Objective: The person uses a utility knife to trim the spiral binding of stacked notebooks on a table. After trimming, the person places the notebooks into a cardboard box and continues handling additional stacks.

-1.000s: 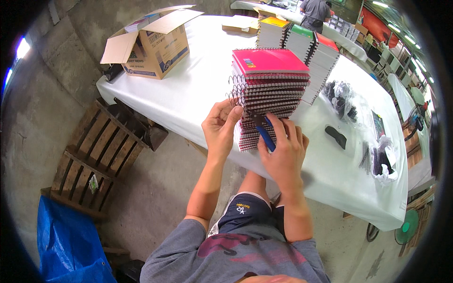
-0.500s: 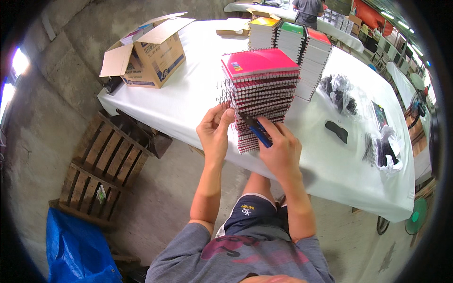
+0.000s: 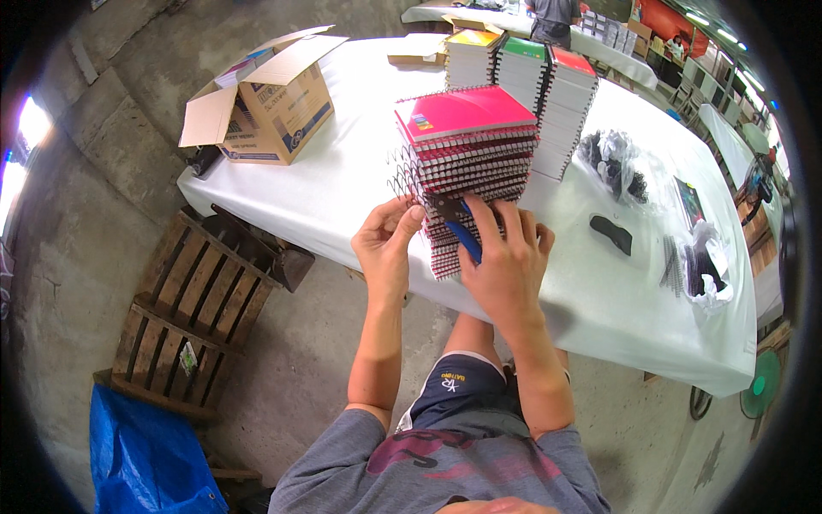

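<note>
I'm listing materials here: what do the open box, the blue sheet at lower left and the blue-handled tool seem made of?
Open box: likely cardboard, matte brown, judging by its stiff folded flaps.
Blue sheet: probably plastic tarpaulin, from its sheen and sharp creases.
Blue-handled tool: smooth, solid-blue handles suggest plastic or rubber; the dark head is probably metal, finish unclear.

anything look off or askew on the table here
Yes, mildly: the pink-topped notebook stack is uneven rather than squared, and wire coil ends poke out past its left side. On the right of the table, a crumpled clear bag with black contents lies untidily. No clear damage shows.
</note>
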### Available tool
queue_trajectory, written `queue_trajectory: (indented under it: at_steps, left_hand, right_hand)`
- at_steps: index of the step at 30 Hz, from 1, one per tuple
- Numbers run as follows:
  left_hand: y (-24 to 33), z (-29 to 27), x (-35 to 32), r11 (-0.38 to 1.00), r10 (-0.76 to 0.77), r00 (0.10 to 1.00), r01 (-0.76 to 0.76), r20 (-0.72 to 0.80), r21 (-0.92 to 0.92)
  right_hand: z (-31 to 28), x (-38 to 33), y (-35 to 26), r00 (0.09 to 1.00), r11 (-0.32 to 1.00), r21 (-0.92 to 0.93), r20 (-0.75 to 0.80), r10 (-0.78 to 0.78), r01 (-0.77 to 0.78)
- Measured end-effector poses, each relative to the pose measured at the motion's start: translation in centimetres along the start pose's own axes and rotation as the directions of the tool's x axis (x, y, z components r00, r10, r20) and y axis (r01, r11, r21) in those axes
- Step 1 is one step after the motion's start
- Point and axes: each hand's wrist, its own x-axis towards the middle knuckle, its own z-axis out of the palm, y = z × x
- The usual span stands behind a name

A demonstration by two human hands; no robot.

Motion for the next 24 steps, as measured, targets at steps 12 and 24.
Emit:
queue_trajectory:
  at_steps: [12,24]
  left_hand:
    - [-0.4,0.1,-0.1,0.997,0.073,0.997,-0.073,-0.014,-0.024]
    - [0.5,0.0,-1.8,0.480,0.741,0.667,-0.606,0.078,0.635]
  right_hand:
    - [-0.7,0.1,-0.2,0.997,1.000,0.003,0.076,0.012,-0.012]
    - [-0.5,0.1,0.7,0.984,0.980,0.166,0.152,0.089,-0.114]
